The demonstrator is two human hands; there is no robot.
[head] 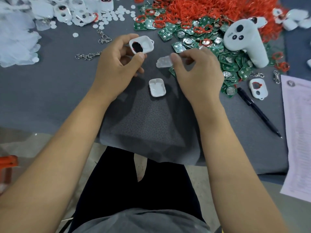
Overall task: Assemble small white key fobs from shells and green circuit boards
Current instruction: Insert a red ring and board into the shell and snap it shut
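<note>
My left hand point(117, 59) grips a white fob shell point(141, 44) with its inside turned up, showing a black oval with a red rim and a white disc. My right hand point(196, 71) pinches a small translucent white pad point(164, 62) with round bumps, held just right of the shell and blurred. A green circuit board point(172, 71) peeks out under that hand. Another white shell half point(157, 87) lies open side up on the grey table between my wrists. A heap of green circuit boards point(228, 64) lies to the right.
Red rubber rings point(210, 9) are piled at the back. A white controller point(244, 41) rests on the boards. White shells point(75, 9) and discs sit back left, metal key chains point(87, 56) beside them. One more white shell point(258, 88), a black pen point(259, 111) and a printed sheet point(297, 132) lie right.
</note>
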